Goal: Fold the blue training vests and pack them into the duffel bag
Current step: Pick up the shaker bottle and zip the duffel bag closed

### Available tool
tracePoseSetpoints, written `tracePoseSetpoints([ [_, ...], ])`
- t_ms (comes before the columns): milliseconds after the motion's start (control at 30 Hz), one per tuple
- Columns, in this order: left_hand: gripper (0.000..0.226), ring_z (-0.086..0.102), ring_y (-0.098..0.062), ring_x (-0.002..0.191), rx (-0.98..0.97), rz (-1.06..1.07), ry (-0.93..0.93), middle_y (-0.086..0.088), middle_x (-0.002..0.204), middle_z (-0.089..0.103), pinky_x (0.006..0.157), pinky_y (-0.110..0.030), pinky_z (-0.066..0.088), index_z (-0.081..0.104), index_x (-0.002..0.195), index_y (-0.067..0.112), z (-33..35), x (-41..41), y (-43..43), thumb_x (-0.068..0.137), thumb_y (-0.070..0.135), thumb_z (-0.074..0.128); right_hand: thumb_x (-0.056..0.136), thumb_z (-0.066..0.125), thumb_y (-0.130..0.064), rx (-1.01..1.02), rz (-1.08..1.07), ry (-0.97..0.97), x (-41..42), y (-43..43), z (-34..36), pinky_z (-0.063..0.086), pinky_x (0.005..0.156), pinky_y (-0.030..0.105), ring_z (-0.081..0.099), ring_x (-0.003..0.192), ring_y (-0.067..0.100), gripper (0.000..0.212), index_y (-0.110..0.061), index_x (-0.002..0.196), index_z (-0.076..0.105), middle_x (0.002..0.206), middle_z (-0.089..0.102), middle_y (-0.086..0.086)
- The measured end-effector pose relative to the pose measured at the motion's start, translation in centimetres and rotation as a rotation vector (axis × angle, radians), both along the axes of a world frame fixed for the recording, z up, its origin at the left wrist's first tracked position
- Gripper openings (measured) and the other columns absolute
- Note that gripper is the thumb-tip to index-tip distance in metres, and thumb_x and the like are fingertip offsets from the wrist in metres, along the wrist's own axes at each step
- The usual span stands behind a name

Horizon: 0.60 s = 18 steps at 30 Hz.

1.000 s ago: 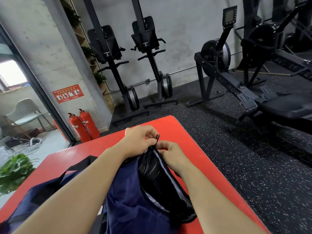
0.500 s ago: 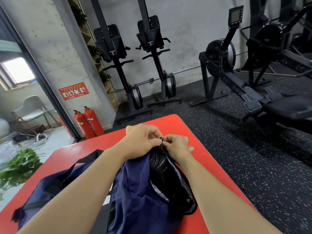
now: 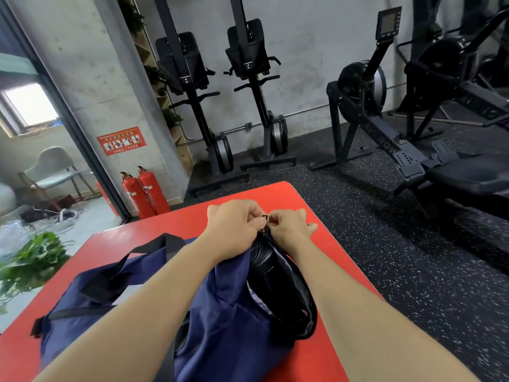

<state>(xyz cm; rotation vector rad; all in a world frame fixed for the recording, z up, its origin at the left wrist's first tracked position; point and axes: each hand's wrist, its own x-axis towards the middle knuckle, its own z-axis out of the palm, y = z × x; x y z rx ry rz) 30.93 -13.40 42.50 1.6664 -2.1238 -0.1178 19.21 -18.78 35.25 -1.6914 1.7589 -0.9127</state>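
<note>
A navy blue duffel bag (image 3: 225,307) is laid on a red table (image 3: 278,194), its length running from the near left to the far right. Its far end is lifted slightly, and there both hands are brought together, fingertip to fingertip, with the forearms stretched over the bag from the near edge.

The left hand (image 3: 234,227) is curled with its knuckles turned up, and a small black zip pull (image 3: 265,218) is pinched between its thumb and forefinger. The right hand (image 3: 289,230) is set just beside it on the right, touching it. Its fingers are bent and the bag's edge next to the pull is pinched in them. The pull stands upright in the narrow space where the two hands meet.

Below the hands an opening (image 3: 278,282) in the bag's right side is seen gaping, lined in black with a pale patterned strip along its left edge. What is held inside cannot be told. Black carry straps (image 3: 154,249) are draped over the bag's left part, well apart from the hands.

Two red fire extinguishers (image 3: 146,191) are stood on the floor beyond the table's far left corner, beneath a red sign (image 3: 121,141) fixed to the concrete wall. Two rowing machines (image 3: 256,92) are stored upright against the far wall, and another rower (image 3: 385,128) is set out on the speckled floor to the right. A green plant (image 3: 33,263) is seen at the left edge.
</note>
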Motion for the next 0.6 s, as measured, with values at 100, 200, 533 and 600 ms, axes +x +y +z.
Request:
tracePoseSetpoints([
  [100,0.013,0.059,-0.005,0.089,-0.059,0.088,0.087,0.017,0.079,0.066,0.081,-0.03,0.022,0.061,0.08,0.033,-1.1,-0.4,0.1,0.093,0.031,0.058,0.092,0.056,-0.024,0.061,-0.034,-0.137,0.0,0.1,-0.3,0.025,0.099,0.042,0.032,0.124,0.019,0.018,-0.035,0.079,0.062,0.094,0.062,-0.009],
  [200,0.009,0.06,-0.005,0.091,-0.114,0.122,0.104,0.021,0.074,0.059,0.075,-0.03,0.016,0.061,0.085,0.034,-1.6,-0.6,0.2,0.093,0.033,0.058,0.088,0.061,-0.023,0.041,-0.061,-0.349,-0.9,1.1,-0.9,0.034,0.103,0.043,0.045,0.124,0.023,0.015,-0.035,0.097,0.064,0.109,0.064,-0.005],
  [533,0.036,0.056,-0.025,0.102,-0.231,0.297,-0.351,0.003,0.105,0.057,0.076,-0.035,0.034,0.053,0.106,0.022,-1.4,0.0,6.8,0.079,0.043,0.065,0.082,0.063,-0.05,-0.122,-0.115,-0.197,-1.9,14.1,-4.8,0.046,0.073,0.038,0.061,0.086,0.026,0.031,-0.021,0.078,0.056,0.082,0.066,-0.003],
  [600,0.02,0.059,-0.028,0.097,-0.166,0.351,-0.317,-0.002,0.102,0.062,0.069,-0.032,0.035,0.057,0.1,0.016,-1.4,-0.2,7.4,0.085,0.03,0.058,0.091,0.059,-0.038,-0.184,-0.129,-0.088,-1.4,14.5,-4.3,0.037,0.07,0.036,0.059,0.094,0.03,0.017,-0.022,0.085,0.055,0.092,0.065,0.002],
])
